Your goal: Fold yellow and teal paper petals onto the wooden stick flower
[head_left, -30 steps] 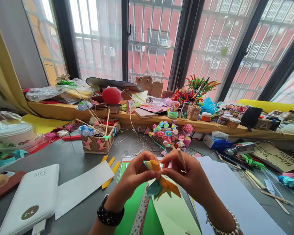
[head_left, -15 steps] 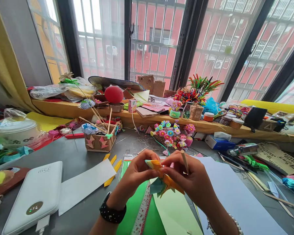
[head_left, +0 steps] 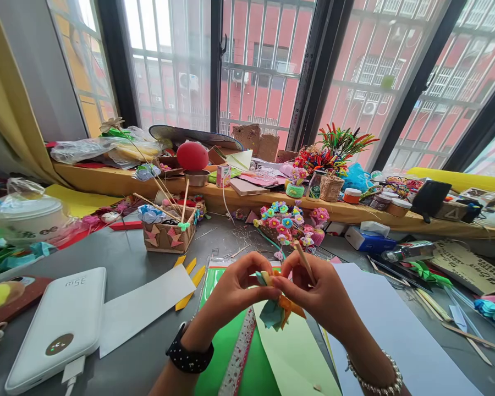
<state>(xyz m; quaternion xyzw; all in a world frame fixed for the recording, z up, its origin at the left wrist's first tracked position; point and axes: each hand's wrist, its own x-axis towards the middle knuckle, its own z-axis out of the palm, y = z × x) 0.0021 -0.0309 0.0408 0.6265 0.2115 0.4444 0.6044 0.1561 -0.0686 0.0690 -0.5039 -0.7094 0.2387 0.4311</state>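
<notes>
Both of my hands meet over the green paper (head_left: 226,346) at the table's near edge. My left hand (head_left: 231,294) pinches a folded paper piece (head_left: 277,311) of orange, yellow and teal, thumb and fingers closed on its top. My right hand (head_left: 322,294) pinches the same piece from the right. A thin wooden stick (head_left: 304,262) pokes up between the right hand's fingers. The lower points of the paper piece hang below the fingers. A black watch is on my left wrist and a bead bracelet on my right.
A white power bank (head_left: 55,327) and a white paper sheet (head_left: 144,308) lie at the left. A cardboard box of sticks (head_left: 168,234) and a paper flower bunch (head_left: 289,225) stand behind the hands. Craft clutter fills the window ledge (head_left: 107,184). A pale sheet (head_left: 396,330) lies at the right.
The hands have drawn closer together and slightly up, the fingers closing tighter on the top of the paper piece. The view has shifted slightly.
</notes>
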